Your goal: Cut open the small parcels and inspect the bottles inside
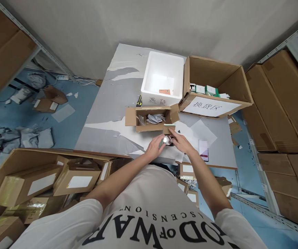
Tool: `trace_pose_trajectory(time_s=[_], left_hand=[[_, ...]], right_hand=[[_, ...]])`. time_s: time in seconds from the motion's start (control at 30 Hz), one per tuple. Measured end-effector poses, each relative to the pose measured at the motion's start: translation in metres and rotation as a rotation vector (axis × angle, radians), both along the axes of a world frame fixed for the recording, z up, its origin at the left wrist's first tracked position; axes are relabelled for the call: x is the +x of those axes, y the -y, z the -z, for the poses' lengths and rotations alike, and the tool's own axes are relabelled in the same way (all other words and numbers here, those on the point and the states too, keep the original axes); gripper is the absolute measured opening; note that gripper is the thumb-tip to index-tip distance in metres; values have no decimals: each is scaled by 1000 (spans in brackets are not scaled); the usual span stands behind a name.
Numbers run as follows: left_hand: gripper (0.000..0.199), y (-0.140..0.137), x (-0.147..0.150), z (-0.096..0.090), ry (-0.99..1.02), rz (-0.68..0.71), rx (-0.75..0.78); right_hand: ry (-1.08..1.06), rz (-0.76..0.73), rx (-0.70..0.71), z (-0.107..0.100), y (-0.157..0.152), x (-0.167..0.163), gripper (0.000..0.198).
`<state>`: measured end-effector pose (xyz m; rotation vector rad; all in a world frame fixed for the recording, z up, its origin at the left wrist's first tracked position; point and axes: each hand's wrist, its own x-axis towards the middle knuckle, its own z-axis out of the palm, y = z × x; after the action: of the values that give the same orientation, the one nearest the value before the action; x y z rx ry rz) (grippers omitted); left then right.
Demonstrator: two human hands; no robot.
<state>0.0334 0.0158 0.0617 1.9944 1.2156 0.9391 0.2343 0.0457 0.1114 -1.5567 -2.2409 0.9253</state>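
Observation:
Near the table's front edge, a small open box is held between my two hands, its brown flap standing up. Inside it shows something round, silvery and shiny, too small to name. My left hand closes on the box from the left, fingertips beside the shiny thing. From the right, my right hand grips the box, with a finger reaching up to the flap. Just beyond my hands lies an open cardboard carton with crumpled paper in it.
Behind the carton stand a white foam box and a large cardboard box containing green-and-white packs. A phone and paper sheets lie to the right. A big carton of parcels borders the table at left; shelves with boxes rise at right.

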Motion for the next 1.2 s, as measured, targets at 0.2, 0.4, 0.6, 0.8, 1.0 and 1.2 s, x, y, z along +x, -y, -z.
trace_pose_trajectory(time_s=[0.2, 0.4, 0.6, 0.8, 1.0, 1.2], left_hand=[[25, -4, 2, -2, -73, 116, 46], [26, -7, 2, -8, -57, 80, -3], [26, -8, 7, -6, -11, -24, -67], [25, -8, 18, 1, 23, -145, -96], [42, -4, 25, 10, 215, -314, -175], [59, 1, 9, 21, 252, -29, -169]], right_hand=[[-109, -260, -21, -3, -16, 19, 73], [-52, -236, 50, -5, -19, 17, 42], [88, -118, 220, -1, -12, 3, 63], [110, -62, 306, 1, -15, 0, 100], [94, -392, 250, 15, -4, 7, 63], [43, -394, 261, 33, 10, 13, 55]])
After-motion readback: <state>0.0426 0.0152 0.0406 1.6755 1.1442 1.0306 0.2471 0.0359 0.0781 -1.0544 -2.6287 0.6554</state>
